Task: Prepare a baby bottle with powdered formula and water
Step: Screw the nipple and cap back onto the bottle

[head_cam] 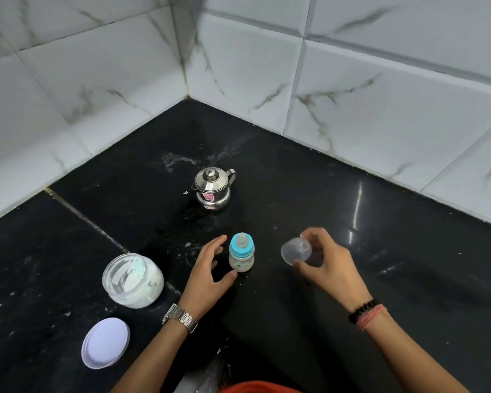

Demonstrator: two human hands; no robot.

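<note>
A small baby bottle (241, 255) with a blue collar and a clear teat stands upright on the black counter, holding a milky liquid. My left hand (210, 275) curves around its left side with fingers apart, thumb close to its base, not clearly touching. My right hand (323, 265) holds the clear dome cap (296, 250) by its rim, just right of the bottle. An open jar of white powder (133, 280) sits to the left, its white lid (105, 343) lying flat nearer to me. A small lidded steel kettle (212, 187) stands behind the bottle.
The black counter (352, 222) meets white marble-look tiled walls (352, 80) in a corner at the back. Wet streaks and specks of powder mark the surface around the kettle and jar. An orange garment shows at the bottom edge.
</note>
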